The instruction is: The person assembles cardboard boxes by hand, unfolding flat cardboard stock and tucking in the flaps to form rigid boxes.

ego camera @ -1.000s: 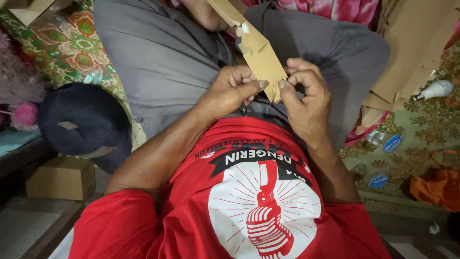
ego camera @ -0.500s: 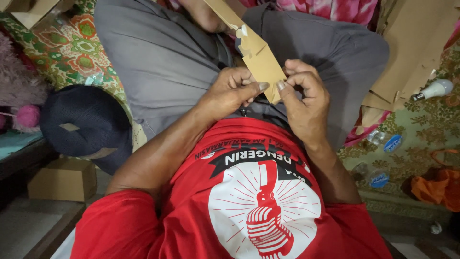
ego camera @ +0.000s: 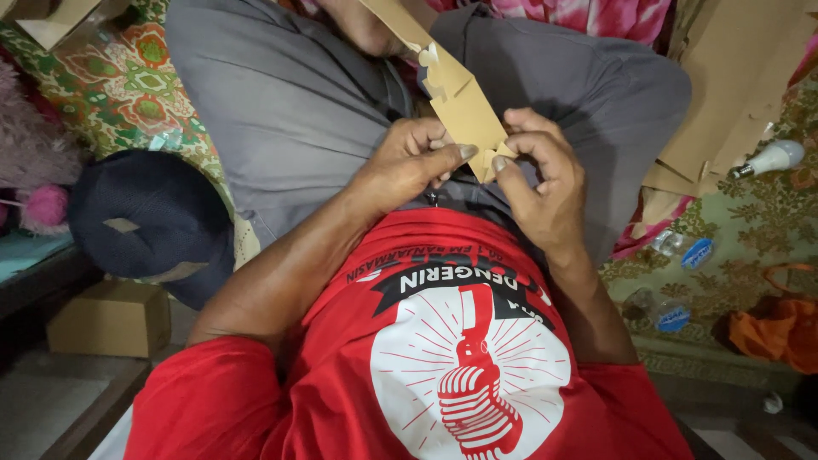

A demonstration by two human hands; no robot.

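Observation:
A flat brown cardboard box blank (ego camera: 460, 106) with cut tabs lies tilted over my grey-trousered lap. My left hand (ego camera: 409, 162) pinches its near end from the left, thumb on the edge. My right hand (ego camera: 541, 183) grips the same end from the right, fingertips on the small tabs. Both hands meet at the lower corner of the cardboard, just above my red printed shirt (ego camera: 443, 358).
A dark blue cap (ego camera: 145, 217) rests at my left on a patterned cloth (ego camera: 119, 85). A small cardboard box (ego camera: 106, 319) sits below it. At right lie flat cardboard sheets (ego camera: 733, 94), a white light bulb (ego camera: 771, 158), two plastic bottles (ego camera: 682, 251) and an orange bag (ego camera: 780, 328).
The hands and the cardboard piece have stayed nearly in place; the fingers shifted slightly on the near tabs.

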